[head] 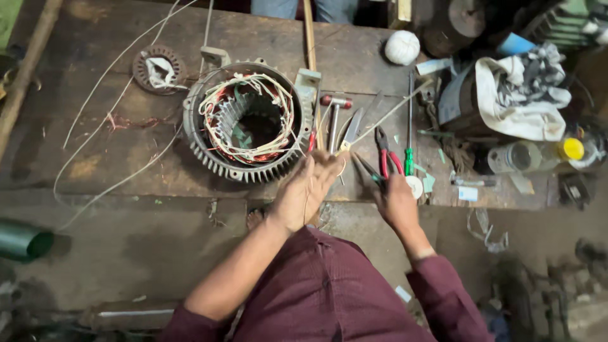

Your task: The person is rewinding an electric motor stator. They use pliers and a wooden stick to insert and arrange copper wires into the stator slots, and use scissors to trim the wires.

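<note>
Working at the bench edge (pixel 126 183) with both hands raised over a row of hand tools, sleeves of a maroon shirt (pixel 329 291) nearest the camera. Left hand (pixel 307 190) curled narrow, fingertips pinched on a thin pale wire (pixel 380 119) that runs up and away to the right; hold looks light, not a full fist. Right hand (pixel 396 202) closed around dark tool handles just beyond its knuckles; cannot tell whether these belong to the red-handled pliers (pixel 385 155) lying directly past the fingers or to a separate cutter. Just beyond left fingertips: blade of a flat scraper (pixel 351 130) and a small hammer (pixel 334 117), touching or nearly so. Green-handled screwdriver (pixel 409 142) just right of the pliers.

Motor stator housing (pixel 250 120), finned, with loose copper and white windings (pixel 247 114) spilling over its rim, just beyond and left of the left fingers.

Judged requirements for sound work: keep wire taut between pinch and far end, bring tool jaws square to wire close to the pinch, avoid dragging wire across scraper edge, keep slack clear of windings.

Farther off: small round end plate (pixel 158 68) beyond the stator, white ball of twine (pixel 402 47), crumpled cloth (pixel 519 95) and yellow-capped bottle (pixel 538 155) well right of right hand
</note>
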